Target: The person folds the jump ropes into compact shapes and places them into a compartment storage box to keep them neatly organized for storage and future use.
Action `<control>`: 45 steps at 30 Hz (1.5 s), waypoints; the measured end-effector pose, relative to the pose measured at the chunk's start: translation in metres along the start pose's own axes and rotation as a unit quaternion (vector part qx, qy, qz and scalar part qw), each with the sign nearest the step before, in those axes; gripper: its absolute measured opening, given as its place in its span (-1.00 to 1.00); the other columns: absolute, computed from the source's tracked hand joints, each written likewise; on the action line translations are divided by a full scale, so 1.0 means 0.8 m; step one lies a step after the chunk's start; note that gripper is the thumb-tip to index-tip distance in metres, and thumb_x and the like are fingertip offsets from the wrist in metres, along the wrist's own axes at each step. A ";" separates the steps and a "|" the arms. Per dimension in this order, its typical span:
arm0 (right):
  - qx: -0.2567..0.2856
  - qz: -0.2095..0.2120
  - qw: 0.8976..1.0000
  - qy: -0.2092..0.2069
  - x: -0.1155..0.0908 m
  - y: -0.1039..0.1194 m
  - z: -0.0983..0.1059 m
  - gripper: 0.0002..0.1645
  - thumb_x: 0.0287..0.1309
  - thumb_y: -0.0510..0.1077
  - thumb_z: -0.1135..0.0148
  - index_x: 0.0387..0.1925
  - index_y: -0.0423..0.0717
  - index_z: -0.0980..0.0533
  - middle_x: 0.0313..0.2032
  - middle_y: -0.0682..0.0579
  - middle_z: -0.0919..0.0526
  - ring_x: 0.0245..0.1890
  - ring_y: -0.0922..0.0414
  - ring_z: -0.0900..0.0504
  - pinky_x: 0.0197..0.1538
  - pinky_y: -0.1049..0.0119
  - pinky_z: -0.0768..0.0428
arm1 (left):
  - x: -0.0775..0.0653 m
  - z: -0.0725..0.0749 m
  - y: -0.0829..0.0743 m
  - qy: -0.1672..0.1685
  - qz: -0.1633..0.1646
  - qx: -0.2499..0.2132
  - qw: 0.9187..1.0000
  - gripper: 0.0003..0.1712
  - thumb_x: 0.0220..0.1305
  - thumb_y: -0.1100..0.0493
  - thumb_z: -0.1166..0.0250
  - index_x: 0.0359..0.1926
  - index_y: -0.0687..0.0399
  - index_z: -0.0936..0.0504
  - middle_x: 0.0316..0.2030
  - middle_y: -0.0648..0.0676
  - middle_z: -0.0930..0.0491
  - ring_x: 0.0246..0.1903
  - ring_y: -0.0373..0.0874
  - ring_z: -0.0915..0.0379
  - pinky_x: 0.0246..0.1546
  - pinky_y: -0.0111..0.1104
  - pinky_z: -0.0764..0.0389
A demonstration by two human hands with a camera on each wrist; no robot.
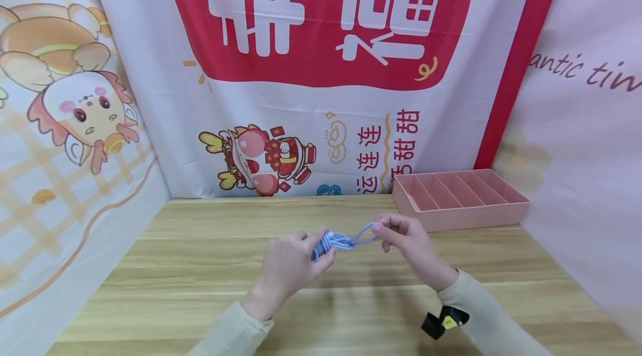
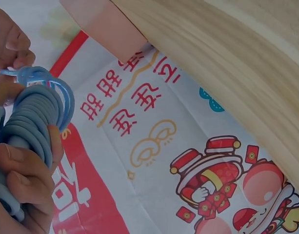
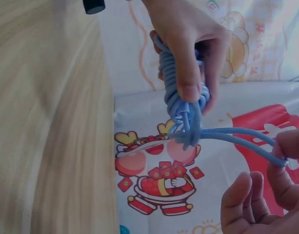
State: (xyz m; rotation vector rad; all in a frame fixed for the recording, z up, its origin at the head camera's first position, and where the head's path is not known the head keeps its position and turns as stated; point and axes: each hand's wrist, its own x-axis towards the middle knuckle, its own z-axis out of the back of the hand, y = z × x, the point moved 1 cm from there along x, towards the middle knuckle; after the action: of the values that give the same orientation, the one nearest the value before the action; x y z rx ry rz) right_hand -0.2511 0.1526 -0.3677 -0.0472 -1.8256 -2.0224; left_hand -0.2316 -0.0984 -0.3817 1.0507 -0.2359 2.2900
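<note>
A light-blue cord [image 1: 342, 240] is wound into a tight bundle, with coils wrapped round its middle. My left hand [image 1: 293, 261] grips the wound part, and its curled fingers show around the coils [image 2: 34, 117] in the left wrist view. From the bundle's other end a loop of cord [image 3: 239, 135] stretches across to my right hand [image 1: 407, 242]. There the thumb and index finger pinch the end of the loop, while the other fingers curl loosely below. Both hands are held up over the table, with the bundle between them.
A pink tray [image 1: 461, 211] with several slots stands at the back right of the wooden table [image 1: 200, 267]. Printed cloth hangs behind the table [image 1: 321, 139] and at both sides. A black strap with a yellow spot [image 1: 448, 321] sits at the right sleeve.
</note>
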 end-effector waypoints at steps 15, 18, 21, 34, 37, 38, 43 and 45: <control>0.041 -0.086 0.995 -0.019 0.008 0.002 0.018 -0.62 0.38 -0.09 -0.19 -0.20 -0.43 -0.46 -0.37 -0.19 -0.57 -0.50 0.07 -0.49 -0.44 0.30 -0.53 | 0.008 0.016 0.035 -0.046 0.181 -0.139 0.973 -0.56 0.18 -0.20 -0.38 -0.04 -0.07 -0.76 -0.67 -0.24 -0.47 -0.82 -0.40 -0.16 -0.84 -0.43 -0.20; 0.052 -0.116 0.992 -0.027 0.011 -0.001 0.025 -0.68 0.41 -0.13 -0.14 -0.20 -0.40 -0.46 -0.38 -0.16 -0.56 -0.51 0.08 -0.47 -0.44 0.31 -0.53 | 0.010 0.023 0.035 -0.051 0.213 -0.213 0.952 -0.56 0.18 -0.21 -0.38 -0.02 -0.11 -0.76 -0.59 -0.24 -0.58 -0.79 -0.38 -0.26 -0.83 -0.39 -0.26; 0.062 -0.144 0.987 -0.032 0.014 -0.004 0.033 -0.75 0.42 -0.17 -0.11 -0.20 -0.36 -0.48 -0.40 -0.13 -0.55 -0.51 0.08 -0.46 -0.44 0.31 -0.52 | 0.012 0.030 0.032 -0.048 0.233 -0.292 0.926 -0.58 0.19 -0.21 -0.38 -0.01 -0.15 -0.75 -0.48 -0.22 -0.66 -0.73 -0.35 -0.40 -0.81 -0.37 -0.34; 0.044 -0.178 0.983 -0.025 0.025 -0.016 0.045 -0.73 0.40 -0.14 -0.13 -0.25 -0.34 -0.51 -0.51 -0.02 -0.52 -0.66 0.16 -0.33 -0.58 0.39 -0.31 | 0.014 0.038 0.022 -0.011 0.255 -0.484 0.837 -0.66 0.27 0.02 -0.39 0.05 -0.07 -0.72 -0.25 -0.04 -0.71 -0.46 -0.05 -0.57 -0.61 -0.39 -0.50; 0.038 -0.177 0.983 -0.021 0.026 -0.017 0.045 -0.72 0.39 -0.14 -0.14 -0.24 -0.35 -0.50 -0.52 -0.02 -0.51 -0.66 0.16 -0.32 -0.59 0.39 -0.30 | 0.014 0.037 0.020 -0.007 0.265 -0.515 0.815 -0.66 0.28 0.07 -0.37 0.07 -0.03 -0.71 -0.23 0.01 -0.72 -0.42 -0.03 -0.57 -0.52 -0.38 -0.54; 0.036 -0.177 0.983 -0.020 0.027 -0.018 0.045 -0.73 0.39 -0.14 -0.15 -0.25 -0.34 -0.51 -0.51 -0.02 -0.52 -0.66 0.16 -0.32 -0.59 0.40 -0.30 | 0.014 0.037 0.020 -0.006 0.272 -0.525 0.806 -0.66 0.29 0.08 -0.36 0.07 -0.01 -0.71 -0.23 0.03 -0.72 -0.42 -0.03 -0.57 -0.50 -0.37 -0.56; 0.019 -0.167 0.986 -0.023 0.026 -0.026 0.042 -0.73 0.40 -0.14 -0.14 -0.23 -0.35 -0.51 -0.51 -0.02 -0.52 -0.66 0.18 -0.33 -0.59 0.41 -0.30 | 0.011 0.029 0.023 0.023 0.347 -0.550 0.760 -0.65 0.28 -0.10 -0.34 -0.13 0.05 -0.78 -0.48 0.16 -0.66 -0.76 -0.12 -0.32 -0.80 -0.43 -0.33; 0.001 -0.156 0.988 -0.018 0.025 -0.030 0.039 -0.74 0.40 -0.16 -0.13 -0.26 -0.35 -0.51 -0.52 -0.02 -0.52 -0.66 0.19 -0.33 -0.60 0.41 -0.29 | 0.010 0.025 0.026 0.032 0.382 -0.550 0.742 -0.55 0.25 -0.19 -0.34 -0.28 0.11 -0.77 -0.58 0.20 -0.59 -0.86 -0.13 -0.15 -0.88 -0.44 -0.17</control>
State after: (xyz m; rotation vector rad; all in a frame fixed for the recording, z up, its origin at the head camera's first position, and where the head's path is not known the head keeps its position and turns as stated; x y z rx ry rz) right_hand -0.2846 0.1781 -0.3802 0.2166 -1.9591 -2.2383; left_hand -0.2352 -0.1198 -0.3605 0.1946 -2.0006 2.1071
